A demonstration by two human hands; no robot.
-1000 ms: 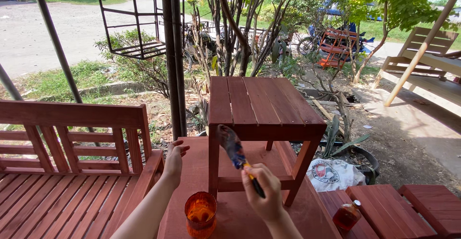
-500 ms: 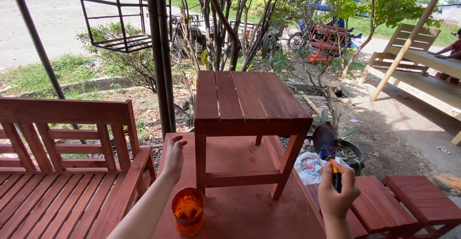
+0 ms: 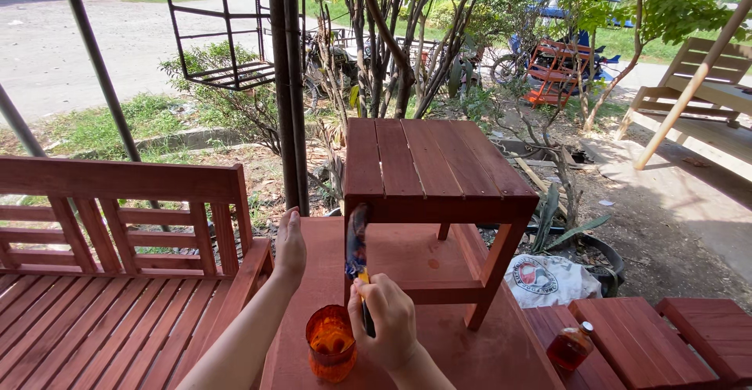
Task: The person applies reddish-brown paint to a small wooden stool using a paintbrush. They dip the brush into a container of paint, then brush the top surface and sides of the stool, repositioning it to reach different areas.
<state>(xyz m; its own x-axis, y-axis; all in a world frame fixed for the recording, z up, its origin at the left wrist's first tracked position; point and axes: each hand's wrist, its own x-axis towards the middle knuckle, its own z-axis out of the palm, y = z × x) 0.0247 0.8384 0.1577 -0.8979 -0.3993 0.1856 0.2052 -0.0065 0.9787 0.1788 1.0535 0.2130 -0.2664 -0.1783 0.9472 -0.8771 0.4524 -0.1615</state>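
- Where the lower edge cuts the view, both forearms run out of frame, and the low red surface (image 3: 439, 351) under the work shows only in part.
- One right hand (image 3: 389, 321), fingers clenched round the handle of one paintbrush (image 3: 358, 258); the bristle head stands upright against the near-left leg of the stool, and seems to touch it, though blur makes contact hard to confirm.
- One left hand (image 3: 291, 247), fingers released and laid together, resting flat on the red surface just left of the stool; holds nothing.
- One red slatted stool (image 3: 435, 172), standing on that surface; its far legs are largely hidden behind the top and front rail.
- One orange translucent cup (image 3: 330, 343), just beside the right hand, base cut off by the frame.
- One small bottle of reddish liquid (image 3: 570, 347), on a slatted piece to the right.
- One red slatted bench (image 3: 117, 225), left, cut off at the edge.
- One printed white sack (image 3: 548, 279), partly hidden behind the stool leg.
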